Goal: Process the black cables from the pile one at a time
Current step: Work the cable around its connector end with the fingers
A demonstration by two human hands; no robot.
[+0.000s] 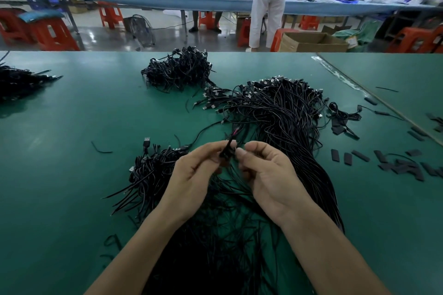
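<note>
In the head view, your left hand (191,175) and right hand (266,179) are up over the green desk (72,175). The fingers of both hands are curled and pinch the end of one black cable (226,151) between them. The big pile of black cables (282,112) lies just behind your hands. Short black tube pieces (347,158) lie on the desk to your right.

- Left arm (134,246) is bare. It comes up from the bottom and leans in to the middle.
- Right arm (326,249) does the same from the other side.
- Left hand (191,175) – fingers curled, tips pinching a cable (226,153).
- Right hand (266,175) – just beside it, thumb and first finger on the same cable.
- The fingertips of both hands nearly meet.
</note>
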